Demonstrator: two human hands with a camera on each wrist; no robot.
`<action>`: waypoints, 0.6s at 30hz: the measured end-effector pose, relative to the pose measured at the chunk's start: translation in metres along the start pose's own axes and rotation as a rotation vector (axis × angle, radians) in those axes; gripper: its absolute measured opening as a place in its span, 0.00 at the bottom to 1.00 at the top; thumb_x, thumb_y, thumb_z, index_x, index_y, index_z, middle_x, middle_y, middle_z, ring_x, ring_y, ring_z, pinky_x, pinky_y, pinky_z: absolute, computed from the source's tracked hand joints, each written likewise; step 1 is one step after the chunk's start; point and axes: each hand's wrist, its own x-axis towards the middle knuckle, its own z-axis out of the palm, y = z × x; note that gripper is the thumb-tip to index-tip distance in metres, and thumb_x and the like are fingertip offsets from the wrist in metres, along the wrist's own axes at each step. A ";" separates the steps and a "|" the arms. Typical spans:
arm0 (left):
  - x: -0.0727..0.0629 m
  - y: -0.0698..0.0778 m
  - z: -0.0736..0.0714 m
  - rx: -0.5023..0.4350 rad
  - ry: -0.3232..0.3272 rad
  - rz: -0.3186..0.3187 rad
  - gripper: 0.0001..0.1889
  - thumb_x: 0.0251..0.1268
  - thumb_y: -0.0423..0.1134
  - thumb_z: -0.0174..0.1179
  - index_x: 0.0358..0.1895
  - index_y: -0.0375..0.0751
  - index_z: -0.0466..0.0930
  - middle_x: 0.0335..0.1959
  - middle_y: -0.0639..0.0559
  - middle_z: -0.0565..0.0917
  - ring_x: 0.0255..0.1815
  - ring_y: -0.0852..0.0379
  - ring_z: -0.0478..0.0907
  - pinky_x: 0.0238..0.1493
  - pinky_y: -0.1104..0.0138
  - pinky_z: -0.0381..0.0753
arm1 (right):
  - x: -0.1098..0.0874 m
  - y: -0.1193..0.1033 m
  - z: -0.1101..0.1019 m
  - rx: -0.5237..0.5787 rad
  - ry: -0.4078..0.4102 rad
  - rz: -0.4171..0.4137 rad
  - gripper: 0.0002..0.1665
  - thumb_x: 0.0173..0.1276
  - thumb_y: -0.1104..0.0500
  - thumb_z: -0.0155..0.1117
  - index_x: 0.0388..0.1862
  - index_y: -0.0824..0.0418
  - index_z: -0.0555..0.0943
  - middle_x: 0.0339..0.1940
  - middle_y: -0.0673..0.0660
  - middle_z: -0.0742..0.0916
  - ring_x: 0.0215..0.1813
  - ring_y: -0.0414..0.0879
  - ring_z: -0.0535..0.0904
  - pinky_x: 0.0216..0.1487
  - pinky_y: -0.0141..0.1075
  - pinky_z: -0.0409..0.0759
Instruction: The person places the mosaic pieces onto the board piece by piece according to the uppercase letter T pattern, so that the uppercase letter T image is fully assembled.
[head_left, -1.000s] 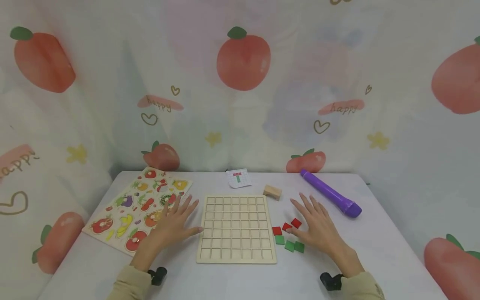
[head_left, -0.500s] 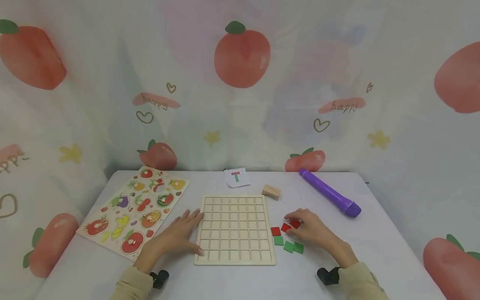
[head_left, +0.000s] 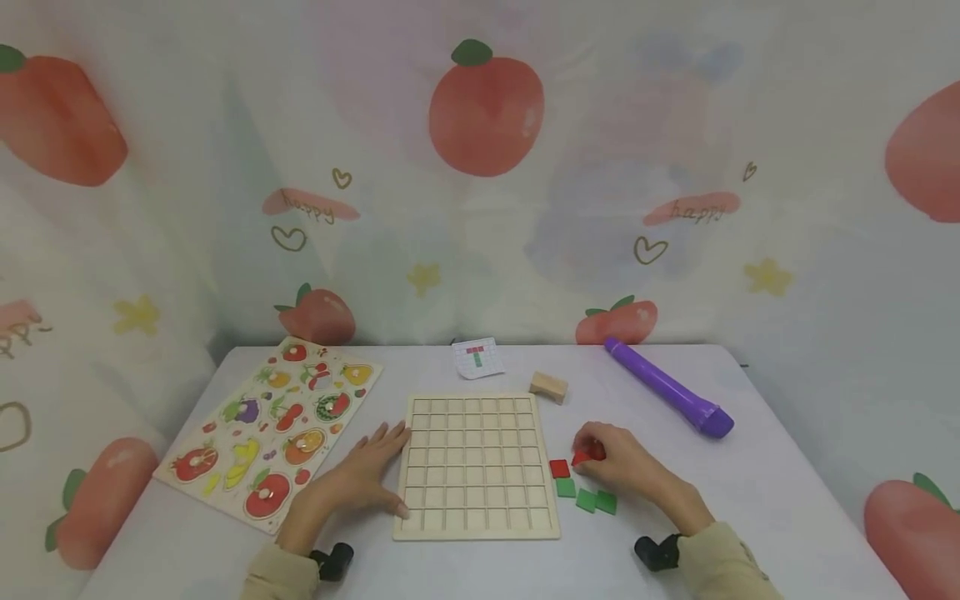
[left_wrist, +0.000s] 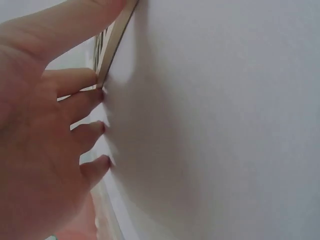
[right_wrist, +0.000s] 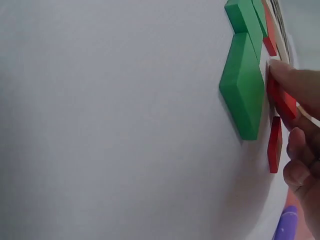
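A pale wooden grid board (head_left: 476, 467) lies flat in the middle of the table. My left hand (head_left: 358, 478) rests at its left edge, fingers spread and fairly straight, with the thumb at the lower left corner. Right of the board, my right hand (head_left: 628, 465) pinches a red square tile (right_wrist: 282, 97) between thumb and fingers, low over the table. A second red tile (right_wrist: 274, 145) lies under the curled fingers. Another red tile (head_left: 559, 468) sits beside the board's right edge. Just below it are several green tiles (head_left: 586, 500).
A fruit puzzle board (head_left: 247, 492) lies at the left. Behind the grid are a small card with a red and green T pattern (head_left: 478, 358) and a wooden block (head_left: 549, 387). A purple toy microphone (head_left: 670, 388) lies at the back right, before a printed curtain.
Both hands were raised and spread. The left has come down to the board's edge; the right has lowered to the tiles, curled its fingers and taken hold of a red one.
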 end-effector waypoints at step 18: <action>0.002 0.001 0.002 -0.079 0.025 -0.022 0.61 0.38 0.43 0.85 0.80 0.36 0.59 0.84 0.44 0.55 0.86 0.38 0.42 0.86 0.42 0.40 | 0.025 -0.028 0.011 0.197 0.076 0.020 0.10 0.71 0.65 0.67 0.50 0.62 0.86 0.44 0.53 0.90 0.44 0.44 0.84 0.49 0.36 0.89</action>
